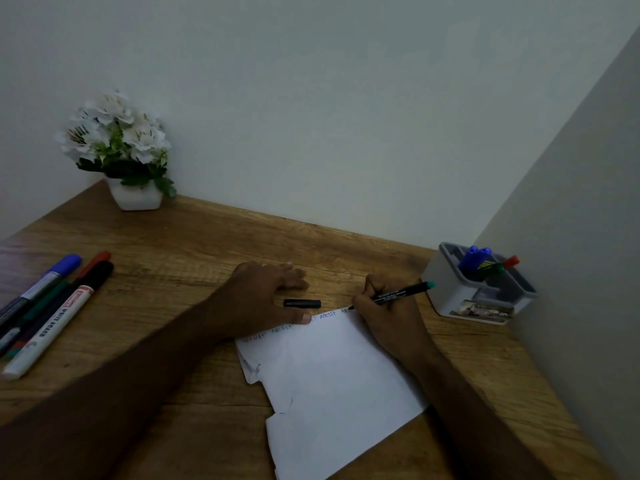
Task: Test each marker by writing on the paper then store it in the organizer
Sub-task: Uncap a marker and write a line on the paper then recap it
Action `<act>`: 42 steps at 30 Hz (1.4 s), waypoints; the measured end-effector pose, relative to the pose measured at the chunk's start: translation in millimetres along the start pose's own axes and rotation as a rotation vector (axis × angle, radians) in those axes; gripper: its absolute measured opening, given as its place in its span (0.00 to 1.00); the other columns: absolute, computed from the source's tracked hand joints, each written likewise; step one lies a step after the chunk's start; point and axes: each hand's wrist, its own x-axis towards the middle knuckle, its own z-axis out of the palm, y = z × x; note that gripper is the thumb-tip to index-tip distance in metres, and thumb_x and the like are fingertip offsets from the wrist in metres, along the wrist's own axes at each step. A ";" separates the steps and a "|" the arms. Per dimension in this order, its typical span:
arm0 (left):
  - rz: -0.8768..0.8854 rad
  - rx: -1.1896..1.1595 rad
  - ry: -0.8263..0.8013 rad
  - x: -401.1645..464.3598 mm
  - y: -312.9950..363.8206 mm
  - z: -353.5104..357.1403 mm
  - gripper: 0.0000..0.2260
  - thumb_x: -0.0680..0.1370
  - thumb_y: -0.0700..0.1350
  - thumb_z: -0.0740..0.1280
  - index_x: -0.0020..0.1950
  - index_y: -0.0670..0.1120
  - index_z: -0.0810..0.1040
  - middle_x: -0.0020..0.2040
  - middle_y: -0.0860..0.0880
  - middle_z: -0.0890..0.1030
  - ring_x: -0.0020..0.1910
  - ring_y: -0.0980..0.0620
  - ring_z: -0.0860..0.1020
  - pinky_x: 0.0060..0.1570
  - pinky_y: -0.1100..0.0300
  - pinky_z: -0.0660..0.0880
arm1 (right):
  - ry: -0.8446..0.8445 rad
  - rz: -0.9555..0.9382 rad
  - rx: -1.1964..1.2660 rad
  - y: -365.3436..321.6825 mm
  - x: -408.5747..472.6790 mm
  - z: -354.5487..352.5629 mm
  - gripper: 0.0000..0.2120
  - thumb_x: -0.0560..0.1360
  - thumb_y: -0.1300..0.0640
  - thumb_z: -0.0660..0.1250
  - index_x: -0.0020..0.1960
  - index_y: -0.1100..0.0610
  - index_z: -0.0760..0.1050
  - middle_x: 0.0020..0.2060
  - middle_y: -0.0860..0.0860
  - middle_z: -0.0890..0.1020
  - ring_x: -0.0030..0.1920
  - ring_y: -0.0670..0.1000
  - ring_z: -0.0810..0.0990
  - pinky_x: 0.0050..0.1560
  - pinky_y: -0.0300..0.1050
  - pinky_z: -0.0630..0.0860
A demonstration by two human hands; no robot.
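A wooden desk [166, 258] is standing in a corner between two pale walls, and a white pot of white flowers [119, 147] is sitting at its far left, against the wall. On the left part of the desk a group of markers [52, 306] is lying side by side, touching each other; I am counting about four, one with a blue cap, one with a red cap and a white one with a black cap, but the ones under them are overlapping, so the number is not sure. At the right, close to the side wall, a grey and white organizer [464, 296] is holding two markers with blue caps and one with a red cap. One sheet of paper [332, 382] is lying in the middle, with groups of letters along its far edge. The left hand [263, 299] is resting flat, fingers spread and relaxed, pressing the far left corner of the paper. Just beside its thumb one black cap [302, 303] is lying on the desk. The right hand [384, 310] is gripping a black pen [394, 294] with a green end, fingers curled round it, and the tip is touching the paper at its far right corner.
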 end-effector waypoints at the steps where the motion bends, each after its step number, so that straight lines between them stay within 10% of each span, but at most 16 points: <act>1: 0.000 0.002 0.000 -0.2 -0.2 0.1 0.42 0.59 0.76 0.56 0.67 0.56 0.75 0.73 0.60 0.69 0.75 0.61 0.61 0.73 0.45 0.58 | -0.007 0.001 -0.001 -0.2 -0.4 0.1 0.14 0.67 0.66 0.66 0.27 0.58 0.65 0.24 0.49 0.68 0.29 0.46 0.65 0.29 0.40 0.62; 42: 0.028 0.014 0.041 3.3 -8.0 4.4 0.50 0.55 0.85 0.49 0.66 0.58 0.76 0.71 0.60 0.71 0.73 0.62 0.63 0.72 0.44 0.61 | 0.064 0.029 -0.008 -2.8 2.2 -7.8 0.16 0.69 0.71 0.66 0.29 0.59 0.64 0.25 0.51 0.68 0.28 0.45 0.65 0.29 0.37 0.62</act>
